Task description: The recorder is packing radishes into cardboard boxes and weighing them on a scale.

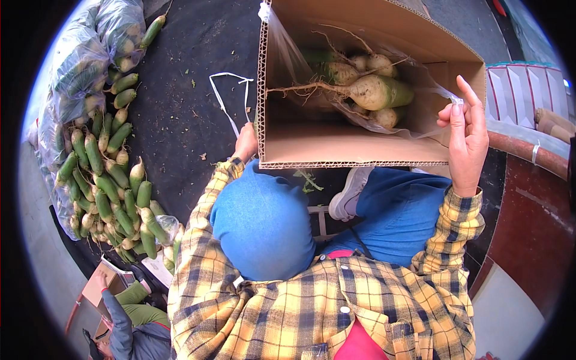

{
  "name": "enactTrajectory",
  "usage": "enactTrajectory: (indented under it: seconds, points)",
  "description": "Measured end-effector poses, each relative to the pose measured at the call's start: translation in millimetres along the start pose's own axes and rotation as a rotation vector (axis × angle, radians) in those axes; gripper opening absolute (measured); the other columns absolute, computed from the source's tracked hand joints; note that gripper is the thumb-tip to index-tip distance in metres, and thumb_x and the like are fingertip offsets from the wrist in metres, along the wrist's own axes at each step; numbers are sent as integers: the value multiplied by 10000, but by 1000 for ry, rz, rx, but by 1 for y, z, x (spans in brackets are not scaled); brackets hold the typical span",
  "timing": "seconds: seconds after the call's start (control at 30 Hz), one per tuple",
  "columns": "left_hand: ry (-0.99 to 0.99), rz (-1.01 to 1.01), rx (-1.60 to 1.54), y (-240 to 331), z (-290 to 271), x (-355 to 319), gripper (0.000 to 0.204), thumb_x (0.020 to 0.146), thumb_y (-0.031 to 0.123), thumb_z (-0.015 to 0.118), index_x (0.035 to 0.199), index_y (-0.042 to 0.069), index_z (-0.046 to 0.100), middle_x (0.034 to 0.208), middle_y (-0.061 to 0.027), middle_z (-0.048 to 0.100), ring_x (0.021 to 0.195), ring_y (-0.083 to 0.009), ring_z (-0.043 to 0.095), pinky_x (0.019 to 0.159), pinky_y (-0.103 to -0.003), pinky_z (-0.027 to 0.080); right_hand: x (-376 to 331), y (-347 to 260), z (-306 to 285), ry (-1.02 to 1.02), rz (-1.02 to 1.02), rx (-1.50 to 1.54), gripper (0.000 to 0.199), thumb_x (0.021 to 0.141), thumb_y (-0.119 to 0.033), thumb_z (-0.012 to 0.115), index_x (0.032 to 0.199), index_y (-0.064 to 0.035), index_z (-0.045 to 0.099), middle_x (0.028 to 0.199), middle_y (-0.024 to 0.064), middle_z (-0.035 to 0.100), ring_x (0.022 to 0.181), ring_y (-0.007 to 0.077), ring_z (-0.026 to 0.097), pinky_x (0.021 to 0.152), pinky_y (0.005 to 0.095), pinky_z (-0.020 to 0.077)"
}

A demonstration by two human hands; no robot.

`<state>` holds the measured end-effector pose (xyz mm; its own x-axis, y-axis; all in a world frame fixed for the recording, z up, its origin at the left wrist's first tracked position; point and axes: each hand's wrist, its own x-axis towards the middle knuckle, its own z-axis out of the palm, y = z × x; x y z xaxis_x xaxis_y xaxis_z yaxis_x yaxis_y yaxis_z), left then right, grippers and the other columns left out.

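In front of me a tilted cardboard box (360,155) stands with its mouth toward me. Inside it, several green-and-white radishes (375,92) with long roots lie in a clear plastic bag (414,133). My right hand (468,141) is at the box's right edge, pinching a gathered bit of that bag between thumb and fingers, with one finger raised. At the box's lower left corner is my left hand (245,144); its fingers are mostly hidden behind the cardboard, so what they hold does not show. A loop of white strap (221,77) rises from beside it.
A large heap of radishes (111,180) lies on the left, some in clear bags (75,72). Another person (135,321) sits at the lower left beside a cardboard box (93,289). A brown pipe (528,155) and ribbed pale panels (519,90) stand at right.
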<state>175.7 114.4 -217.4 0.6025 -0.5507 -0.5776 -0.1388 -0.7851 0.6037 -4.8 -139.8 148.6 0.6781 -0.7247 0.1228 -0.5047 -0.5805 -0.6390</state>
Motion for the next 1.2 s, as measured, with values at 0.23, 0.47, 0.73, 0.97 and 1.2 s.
enactTrajectory:
  seconds: [0.23,0.47,0.73,0.97,1.2]
  points:
    - [-13,-69,-367,-48,2,12,383,787,243,624,1037,-20,502,1017,-213,593,964,-334,576,813,-389,467,4,15,-1,16,-42,191,334,938,-47,457,1270,-24,485,804,16,565,708,52,540,656,186,471]
    - [3,-134,-1392,-33,-82,-99,371,809,201,591,1112,9,497,983,-109,600,833,-211,595,716,-314,490,5,42,-20,-81,-6,507,371,952,-130,468,1305,-15,451,908,53,614,723,60,547,728,199,461]
    - [558,578,-207,167,-217,-251,541,783,143,581,1271,-22,417,1134,-140,546,950,-221,577,811,-326,471,4,69,-13,-93,9,793,321,949,-141,477,1243,-15,500,919,46,617,753,60,573,729,187,474]
    - [420,647,1264,350,-199,-217,494,645,135,649,1114,15,545,1042,-143,578,930,-303,600,762,-369,502,11,72,9,-45,-8,871,238,935,-111,471,1130,4,545,861,66,636,710,95,604,679,213,494]
    - [306,1151,1646,394,-125,-96,285,671,160,701,915,59,596,847,-65,599,749,-227,644,614,-324,519,15,73,14,-46,30,833,245,928,-118,469,1123,9,547,870,76,643,709,99,613,685,223,502]
